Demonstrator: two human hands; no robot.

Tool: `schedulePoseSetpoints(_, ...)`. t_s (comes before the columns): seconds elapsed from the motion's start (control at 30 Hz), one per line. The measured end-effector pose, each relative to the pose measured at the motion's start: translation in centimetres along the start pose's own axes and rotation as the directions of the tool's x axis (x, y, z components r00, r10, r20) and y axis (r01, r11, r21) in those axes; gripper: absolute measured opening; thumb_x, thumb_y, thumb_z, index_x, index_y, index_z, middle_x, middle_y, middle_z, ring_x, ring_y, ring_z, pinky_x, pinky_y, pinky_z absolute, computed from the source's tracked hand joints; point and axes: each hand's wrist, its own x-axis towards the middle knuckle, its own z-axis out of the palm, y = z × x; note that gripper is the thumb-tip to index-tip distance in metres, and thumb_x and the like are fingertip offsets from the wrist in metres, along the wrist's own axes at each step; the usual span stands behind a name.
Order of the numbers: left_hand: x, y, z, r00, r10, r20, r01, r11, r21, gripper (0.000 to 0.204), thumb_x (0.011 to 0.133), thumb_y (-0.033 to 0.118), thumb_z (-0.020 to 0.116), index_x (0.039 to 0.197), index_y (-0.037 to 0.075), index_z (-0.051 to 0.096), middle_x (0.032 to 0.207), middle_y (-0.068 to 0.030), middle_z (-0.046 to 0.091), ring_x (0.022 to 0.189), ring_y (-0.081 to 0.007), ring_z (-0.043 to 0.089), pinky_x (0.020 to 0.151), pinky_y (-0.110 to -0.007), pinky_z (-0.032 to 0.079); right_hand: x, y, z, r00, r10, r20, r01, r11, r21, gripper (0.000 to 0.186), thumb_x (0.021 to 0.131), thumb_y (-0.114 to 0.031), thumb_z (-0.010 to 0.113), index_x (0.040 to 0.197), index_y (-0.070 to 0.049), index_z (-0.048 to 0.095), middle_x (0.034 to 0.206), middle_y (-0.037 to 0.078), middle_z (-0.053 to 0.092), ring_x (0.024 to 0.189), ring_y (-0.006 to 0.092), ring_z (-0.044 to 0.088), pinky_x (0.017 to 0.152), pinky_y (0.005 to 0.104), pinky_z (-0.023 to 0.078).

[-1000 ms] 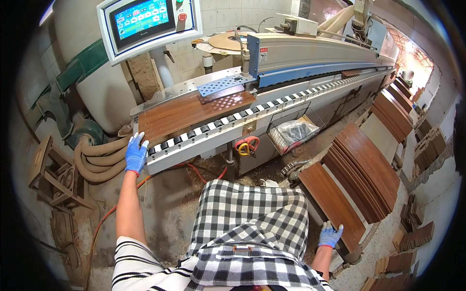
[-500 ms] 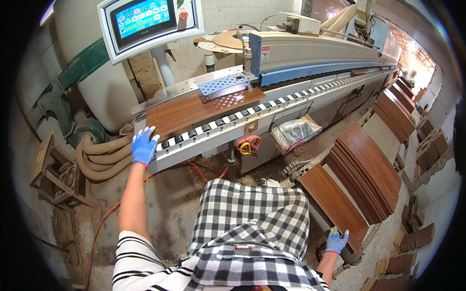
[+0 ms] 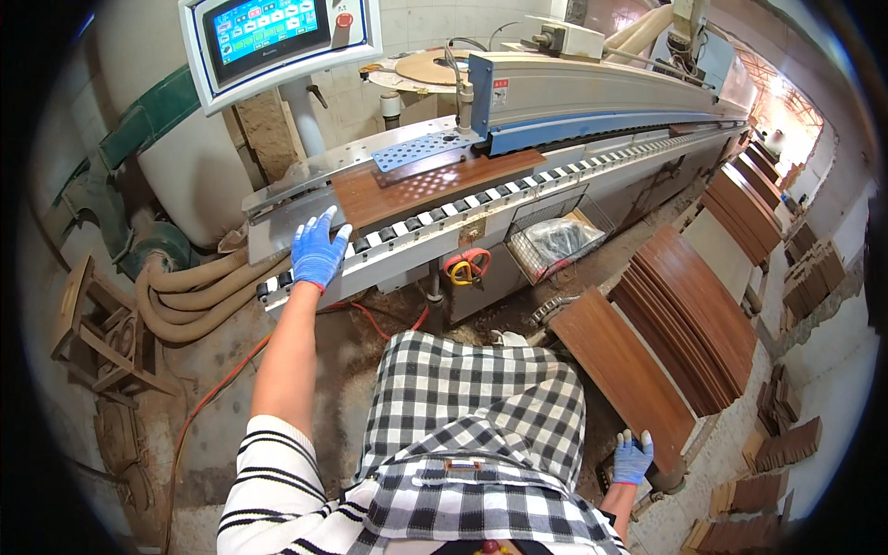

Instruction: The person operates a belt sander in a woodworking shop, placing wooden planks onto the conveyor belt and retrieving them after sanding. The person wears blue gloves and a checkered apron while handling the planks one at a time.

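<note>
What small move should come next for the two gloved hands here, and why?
Probably the right hand lifts the top brown panel off the stack. It already rests at that panel's near end, while the left hand lies flat on the conveyor behind the wood panel entering the machine.

Open conveyor rollers (image 3: 518, 190); perhaps guard (image 3: 421, 148) overhead.

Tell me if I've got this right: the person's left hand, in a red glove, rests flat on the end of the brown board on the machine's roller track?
Not quite. In the head view the glove on the left hand is blue, not red. The rest holds: that hand lies flat at the near end of the brown board on the roller track.
</note>
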Motion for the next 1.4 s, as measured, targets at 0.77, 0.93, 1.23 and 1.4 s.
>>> schedulePoseSetpoints(0.77,-14.0,-5.8,-8.2,0.955,0.296,-0.034,-0.289,0.949,0.128,0.063,0.079,0.042,0.067,0.133,0.013,0.053,0.145,-0.0162,0.041,0.136,-0.0386,0.032,0.112,-0.049,0.024,-3.2,18.4,41.2,0.385,0.618,0.685,-0.387,0.782,-0.488,0.029,0.090,-0.018,0.060,0.112,0.001,0.054,0.104,0.018,0.063,0.095,0.0328,0.064,0.087,0.0486,0.053)
schedulePoseSetpoints(0.93,-13.2,-9.2,-8.2,0.981,0.176,-0.085,-0.157,0.967,0.199,0.055,0.084,0.035,0.067,0.133,0.014,0.054,0.141,-0.0144,0.046,0.133,-0.0352,0.038,0.112,-0.046,0.025,-4.5,22.8,44.5,0.332,0.636,0.696,-0.555,0.729,-0.401,0.027,0.093,-0.015,0.057,0.116,0.001,0.053,0.111,0.016,0.060,0.106,0.0348,0.061,0.095,0.0473,0.051)
schedulePoseSetpoints(1.23,-7.3,-9.7,-5.7,0.998,-0.058,-0.032,0.063,0.978,0.199,0.057,0.085,0.046,0.062,0.133,0.015,0.054,0.143,-0.0162,0.044,0.134,-0.0369,0.036,0.112,-0.048,0.024,-1.9,16.5,37.4,0.410,0.515,0.753,-0.300,0.856,-0.422,0.054,0.092,-0.014,0.059,0.137,0.007,0.039,0.124,0.021,0.057,0.107,0.0279,0.061,0.095,0.0395,0.050)
schedulePoseSetpoints(1.4,-2.8,-9.7,-4.1,0.993,-0.114,0.039,0.102,0.968,0.229,0.060,0.087,0.052,0.058,0.137,0.019,0.049,0.147,-0.0146,0.040,0.136,-0.0369,0.034,0.111,-0.048,0.027,6.2,11.3,27.9,0.698,0.400,0.594,-0.066,0.862,-0.503,0.034,0.095,-0.011,0.055,0.126,0.002,0.053,0.109,0.015,0.066,0.091,0.0212,0.065,0.081,0.0322,0.056)
